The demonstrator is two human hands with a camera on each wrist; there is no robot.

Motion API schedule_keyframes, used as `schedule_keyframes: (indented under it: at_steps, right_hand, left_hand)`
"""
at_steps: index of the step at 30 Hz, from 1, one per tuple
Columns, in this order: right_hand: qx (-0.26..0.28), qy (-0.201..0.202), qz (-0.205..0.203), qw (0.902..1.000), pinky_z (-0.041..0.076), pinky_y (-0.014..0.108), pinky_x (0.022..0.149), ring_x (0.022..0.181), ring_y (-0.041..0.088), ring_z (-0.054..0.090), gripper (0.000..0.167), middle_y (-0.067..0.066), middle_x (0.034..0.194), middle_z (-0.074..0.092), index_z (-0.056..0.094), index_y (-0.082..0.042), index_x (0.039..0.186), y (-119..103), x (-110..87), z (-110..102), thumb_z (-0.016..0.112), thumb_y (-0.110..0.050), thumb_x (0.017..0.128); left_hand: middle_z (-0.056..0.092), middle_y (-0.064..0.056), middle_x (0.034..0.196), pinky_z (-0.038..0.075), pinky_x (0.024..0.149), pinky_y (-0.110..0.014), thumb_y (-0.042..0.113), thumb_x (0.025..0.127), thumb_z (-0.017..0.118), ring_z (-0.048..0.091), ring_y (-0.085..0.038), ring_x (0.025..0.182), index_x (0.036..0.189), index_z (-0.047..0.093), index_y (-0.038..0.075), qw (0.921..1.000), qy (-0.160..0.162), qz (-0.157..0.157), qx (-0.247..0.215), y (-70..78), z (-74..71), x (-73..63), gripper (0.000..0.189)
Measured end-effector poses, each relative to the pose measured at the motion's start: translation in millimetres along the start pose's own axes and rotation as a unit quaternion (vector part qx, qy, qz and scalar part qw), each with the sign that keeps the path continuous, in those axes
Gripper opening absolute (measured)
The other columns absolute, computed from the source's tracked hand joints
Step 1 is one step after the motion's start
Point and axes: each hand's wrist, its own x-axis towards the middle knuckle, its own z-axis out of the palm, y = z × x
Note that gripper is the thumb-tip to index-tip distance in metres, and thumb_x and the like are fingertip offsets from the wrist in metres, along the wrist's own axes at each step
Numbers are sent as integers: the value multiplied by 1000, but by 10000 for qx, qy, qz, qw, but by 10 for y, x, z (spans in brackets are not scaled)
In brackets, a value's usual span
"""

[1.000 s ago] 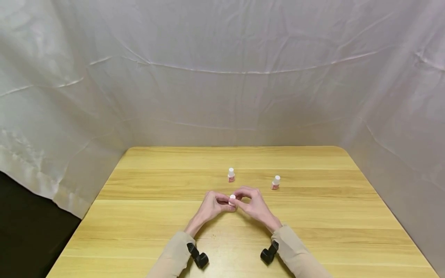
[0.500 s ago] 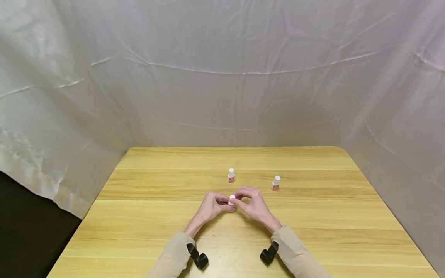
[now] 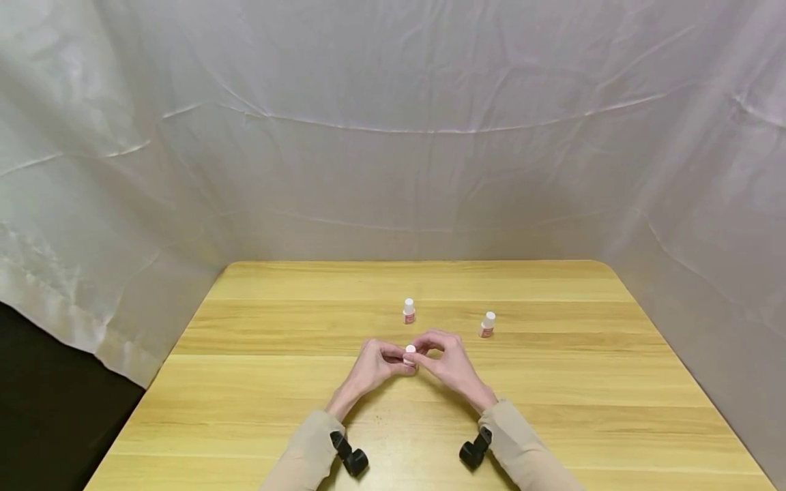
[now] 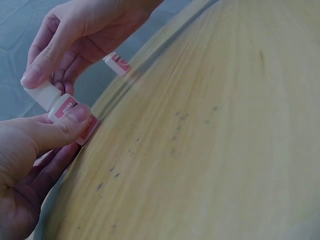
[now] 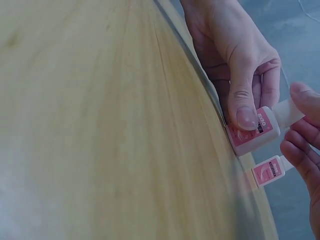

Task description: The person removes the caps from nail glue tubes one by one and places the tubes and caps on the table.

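Note:
Between both hands stands a small white bottle [image 5: 270, 135] with a pink label and a white cap [image 4: 44, 95]. My left hand [image 3: 372, 365] grips its body, with the thumb across the label in both wrist views. From the other side my right hand [image 3: 451, 363] pinches the cap between thumb and fingers. The cap sits on the bottle, and the base is right at the tabletop. Two matching capped bottles stand upright farther back: one [image 3: 409, 312] just beyond the hands, another [image 3: 487, 325] to the right.
The wooden table [image 3: 245, 389] has pale grain and a few small dark specks near the left hand. A grey-white sheet [image 3: 393, 170] hangs behind it and along both sides. Dark space shows at the lower left. Each sleeve carries a black wrist camera [image 3: 355, 462].
Both hands stay in place on the bottle and its cap, with no clear movement. The head view has shifted very slightly.

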Motion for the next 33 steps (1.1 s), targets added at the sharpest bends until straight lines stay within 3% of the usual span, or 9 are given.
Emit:
schedule_keyframes:
  at_steps: [3,6,14,19,23,33]
  right_hand:
    - [-22,-76,6,10000,62,32,80,77,10,67,12,6,86,75,75,-8,90,-15,1,-11,83,-6,81]
    - [-30,-185,-66,9998,60,28,83,80,10,68,10,3,87,75,76,-10,91,-20,0,-27,81,-8,83]
    - [-43,-264,-405,9988,60,28,83,83,10,68,11,6,90,75,76,-5,97,-3,-14,-21,77,-4,86]
    - [147,-188,-245,9994,62,36,81,81,18,70,15,11,92,76,75,-4,97,-18,-20,-13,80,-7,84]
    - [172,-59,-87,9998,63,39,78,78,18,70,15,11,89,76,75,-6,93,-27,-15,-4,83,-8,81]
    - [-65,-53,-283,9996,61,29,81,80,9,68,10,5,88,75,76,-9,92,-22,-14,-10,81,-6,84]
  left_hand:
    - [78,-21,94,59,73,-17,0,78,83,76,-37,86,96,78,-3,10000,-24,-44,72,58,1,-7,19]
    - [78,-18,93,59,74,-17,3,78,84,76,-33,85,96,79,0,10000,-18,-30,50,66,-5,-15,20]
    - [79,-13,94,59,76,-18,11,78,86,77,-23,85,97,80,5,9999,-115,46,-16,-35,-25,-7,21]
    - [80,-12,93,60,75,-18,14,78,86,76,-17,82,97,80,6,9998,-79,96,154,-19,-32,-8,21]
    - [80,-12,92,60,74,-18,13,78,86,77,-18,82,96,80,6,9999,-67,73,125,-19,-28,-6,21]
    - [79,-12,91,59,73,-18,11,76,87,77,-26,83,95,81,8,10000,-39,37,5,-50,-16,0,20]
